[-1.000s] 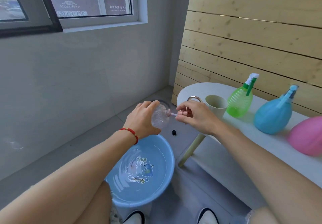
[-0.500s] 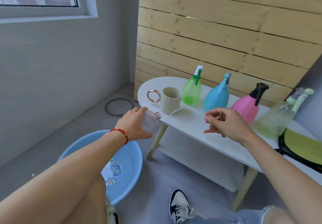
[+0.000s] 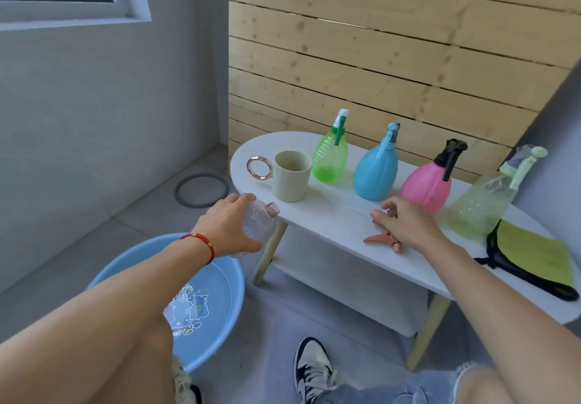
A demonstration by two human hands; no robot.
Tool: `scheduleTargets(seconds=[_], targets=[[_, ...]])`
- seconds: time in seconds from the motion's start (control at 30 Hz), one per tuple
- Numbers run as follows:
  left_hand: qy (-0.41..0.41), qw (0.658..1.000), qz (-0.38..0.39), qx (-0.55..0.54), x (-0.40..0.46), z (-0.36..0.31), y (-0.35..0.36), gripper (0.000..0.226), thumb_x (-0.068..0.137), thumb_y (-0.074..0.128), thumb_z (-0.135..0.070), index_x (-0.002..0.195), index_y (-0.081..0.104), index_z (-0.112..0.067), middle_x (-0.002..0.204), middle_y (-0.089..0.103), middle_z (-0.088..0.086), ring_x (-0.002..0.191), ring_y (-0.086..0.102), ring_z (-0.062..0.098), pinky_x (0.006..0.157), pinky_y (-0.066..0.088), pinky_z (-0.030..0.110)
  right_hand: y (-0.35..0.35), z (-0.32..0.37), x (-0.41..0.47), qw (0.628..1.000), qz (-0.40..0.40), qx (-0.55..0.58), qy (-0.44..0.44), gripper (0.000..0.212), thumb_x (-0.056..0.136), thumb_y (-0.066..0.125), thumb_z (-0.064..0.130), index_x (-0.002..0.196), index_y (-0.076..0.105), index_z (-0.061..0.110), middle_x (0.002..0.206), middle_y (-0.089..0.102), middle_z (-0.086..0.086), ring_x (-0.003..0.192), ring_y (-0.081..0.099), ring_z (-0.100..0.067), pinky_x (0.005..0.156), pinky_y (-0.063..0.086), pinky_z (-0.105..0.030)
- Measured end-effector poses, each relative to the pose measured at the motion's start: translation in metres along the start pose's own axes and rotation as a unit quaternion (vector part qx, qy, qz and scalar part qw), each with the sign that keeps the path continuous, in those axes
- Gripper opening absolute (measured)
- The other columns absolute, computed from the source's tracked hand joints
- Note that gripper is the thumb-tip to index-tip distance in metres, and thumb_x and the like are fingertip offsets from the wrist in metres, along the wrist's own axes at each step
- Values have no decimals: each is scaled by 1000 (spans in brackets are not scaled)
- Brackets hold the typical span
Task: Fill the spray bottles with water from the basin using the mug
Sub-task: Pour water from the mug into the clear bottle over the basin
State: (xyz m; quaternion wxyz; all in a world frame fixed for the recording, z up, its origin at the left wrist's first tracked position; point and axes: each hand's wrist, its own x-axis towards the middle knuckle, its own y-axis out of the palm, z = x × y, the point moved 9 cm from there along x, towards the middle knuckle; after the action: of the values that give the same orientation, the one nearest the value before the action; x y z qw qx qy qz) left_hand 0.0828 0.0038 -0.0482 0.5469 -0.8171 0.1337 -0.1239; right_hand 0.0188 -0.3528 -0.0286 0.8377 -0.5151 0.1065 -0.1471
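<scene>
Since a moment ago my right hand (image 3: 405, 226) dropped onto the white oval table (image 3: 345, 240), setting down the pink trigger sprayer head (image 3: 382, 240), fingers curled over it. My left hand (image 3: 231, 229) grips the clear uncapped plastic bottle (image 3: 259, 224) off the table's left end, above the blue plastic water basin (image 3: 201, 296). Nothing's filled yet, I think; the beige mug (image 3: 290, 180) sits untouched on the table.

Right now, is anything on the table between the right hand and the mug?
Nothing visible. The right hand rests on a spray head near the table's front edge; the mug stands apart to its left, bare tabletop between.
</scene>
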Motion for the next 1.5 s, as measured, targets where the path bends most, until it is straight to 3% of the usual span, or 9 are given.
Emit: scheduleTargets(seconds=[0.07, 0.17, 0.3, 0.4, 0.5, 0.73, 0.9, 1.2, 1.5], targets=[[0, 1000, 1, 1, 0, 0, 0, 103, 65, 87, -57, 150, 38, -28, 136, 55, 1, 116, 54, 24, 96, 54, 44, -4, 4, -3, 995, -30, -97, -12, 49, 99, 57, 53, 130, 58, 16, 111, 61, 2, 53, 66, -15, 55, 52, -31], [-5, 1000, 4, -2, 0, 2, -1, 102, 65, 87, -57, 150, 39, -28, 135, 55, 0, 116, 54, 24, 97, 54, 44, -10, 33, -10, 962, -112, -234, -90, 46, 100, 56, 52, 123, 64, 13, 115, 63, -2, 93, 65, -22, 70, 54, -35], [-21, 1000, -9, -8, -4, 7, -7, 97, 66, 86, -56, 147, 42, -27, 132, 56, -1, 114, 55, 23, 93, 53, 41, 7, 108, -19, 969, -92, -61, -219, 22, 101, 57, 37, 107, 69, 20, 102, 67, 4, 93, 65, -22, 78, 54, -39], [-67, 997, -25, -34, -10, 26, -14, 95, 67, 87, -53, 147, 43, -26, 132, 56, -1, 115, 56, 23, 93, 52, 39, 52, 177, -25, 959, 41, 44, -277, 33, 99, 59, 36, 130, 65, 24, 101, 65, 10, 89, 63, -16, 88, 52, -36], [-131, 990, -19, -58, -18, 57, -16, 90, 67, 86, -53, 141, 44, -24, 127, 55, 0, 115, 56, 24, 91, 51, 37, 98, 221, -22, 954, 137, 92, -248, 60, 99, 57, 40, 155, 39, 25, 102, 67, 9, 81, 62, -15, 89, 52, -34], [-191, 981, 5, -46, -40, 113, -20, 84, 67, 86, -52, 133, 46, -20, 116, 54, 2, 106, 55, 24, 83, 48, 34, 151, 251, 20, 926, 213, 305, -61, 76, 100, 50, 32, 162, 7, 28, 90, 71, -8, 53, 53, -20, 53, 49, -30], [-213, 975, 2, -71, -48, 139, -25, 89, 68, 87, -51, 140, 44, -21, 122, 54, 2, 108, 54, 24, 84, 44, 32, 165, 262, 29, 864, 209, 457, 7, 45, 101, 57, 36, 141, 44, 20, 97, 61, -11, 56, 55, -19, 50, 51, -27], [-258, 961, -5, -102, -65, 177, -42, 88, 59, 88, -57, 127, 48, -19, 116, 57, 5, 108, 58, 29, 83, 50, 37, 166, 275, 10, 922, 144, 360, -19, 43, 105, 37, 49, 94, 57, 13, 85, 53, -4, 74, 70, -27, 62, 62, -32], [-324, 943, 21, -68, -100, 235, -59, 90, 64, 93, -48, 133, 46, -14, 124, 60, 9, 112, 59, 30, 93, 54, 42, 232, 326, -19, 933, 248, 254, -62, 38, 91, 52, 44, 68, 59, 14, 69, 67, -7, 57, 62, -20, 59, 47, -29]])
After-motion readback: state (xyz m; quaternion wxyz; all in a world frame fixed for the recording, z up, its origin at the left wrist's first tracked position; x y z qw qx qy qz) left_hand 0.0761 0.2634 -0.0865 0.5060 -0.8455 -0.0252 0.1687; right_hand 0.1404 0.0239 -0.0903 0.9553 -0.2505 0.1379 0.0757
